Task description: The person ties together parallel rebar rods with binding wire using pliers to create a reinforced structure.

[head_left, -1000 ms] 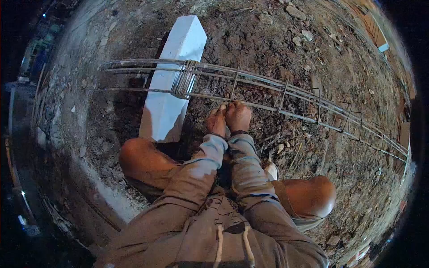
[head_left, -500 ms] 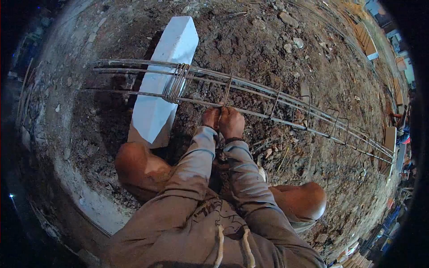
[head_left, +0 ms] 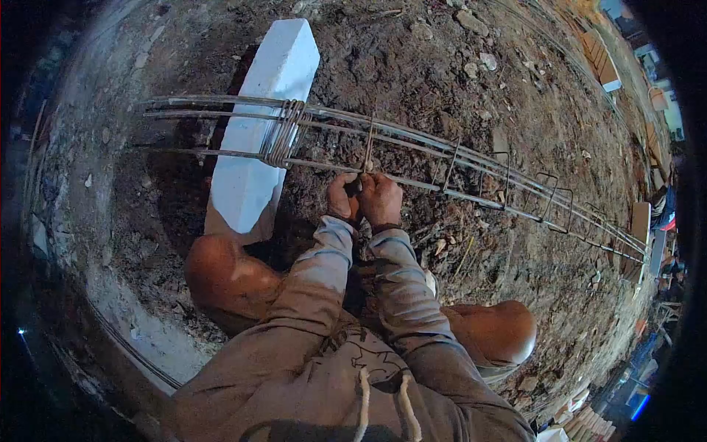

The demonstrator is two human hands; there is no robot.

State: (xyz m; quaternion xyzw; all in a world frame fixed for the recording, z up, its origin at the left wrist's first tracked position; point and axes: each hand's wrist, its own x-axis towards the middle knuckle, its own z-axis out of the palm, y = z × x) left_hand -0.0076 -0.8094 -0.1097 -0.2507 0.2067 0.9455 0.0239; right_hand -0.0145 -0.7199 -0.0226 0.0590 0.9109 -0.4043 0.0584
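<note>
- Rough dirt ground point(head_left: 442, 66), strewn with stones, fills the frame, and stacked bricks point(head_left: 600, 62) sit at the upper right edge.
- Across the middle runs a long rebar cage point(head_left: 412, 136), sloping down towards the right edge. Its left end lies over a white block point(head_left: 258, 125).
- Both fists meet at centre frame. The left hand point(head_left: 341, 197) and the right hand point(head_left: 381, 199) are knuckle to knuckle, touching each other.
- All the fingers are curled in tight, with no gap showing. They close right where a single stirrup point(head_left: 368, 144) crosses the near bar point(head_left: 471, 196) of the cage.
- Fingertips touch that junction, but whatever is pinched inside the fists is hidden behind the knuckles. A wire or a tool cannot be made out.
- Left of the hands, a bundle of stirrups point(head_left: 283, 132) is bunched together on the bars over the block.
- More stirrups stand spaced along the cage to the right, growing small and blurred near the edge.
- At the bottom, grey sleeves point(head_left: 324, 258) and two bare knees point(head_left: 217, 269) show a person squatting. The feet are mostly covered by the arms.
- Dark corners cut off the rim of the view.
</note>
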